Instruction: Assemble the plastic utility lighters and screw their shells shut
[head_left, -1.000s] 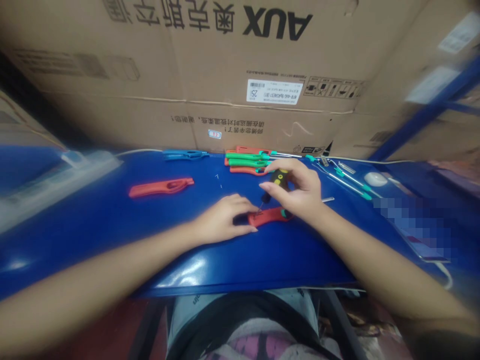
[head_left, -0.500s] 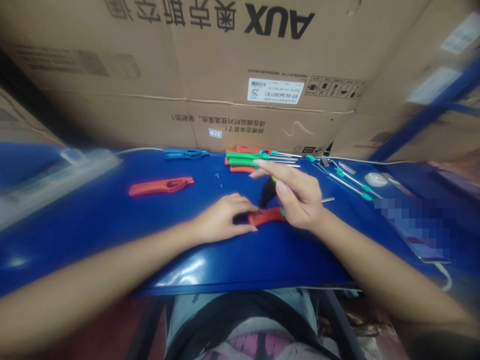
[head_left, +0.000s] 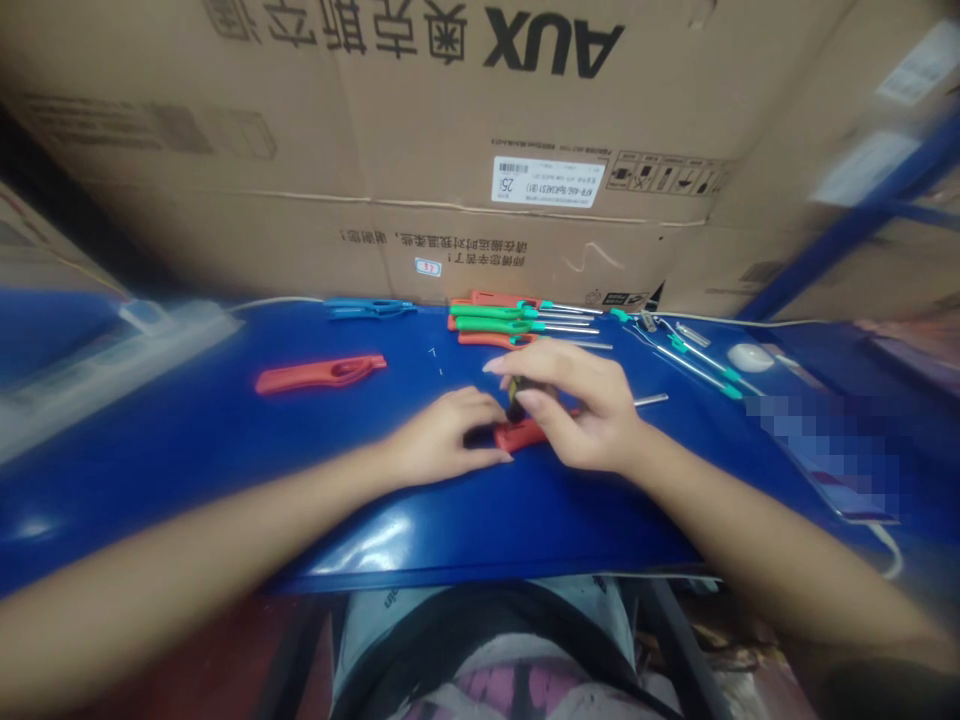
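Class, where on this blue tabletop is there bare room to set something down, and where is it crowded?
Bare: the blue tabletop between the loose red lighter casing and the left forearm; also the strip between the left hand and front edge. Crowded: beyond the right hand, with orange and green lighters and metal rods.

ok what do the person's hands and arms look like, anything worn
The left hand and right hand are ungloved; both forearms are bare, with no watch or bracelet visible. A dark patch near the right elbow is too blurred to identify.

Cardboard wall (head_left: pixel 300 150) behind blue tabletop (head_left: pixel 540 520)
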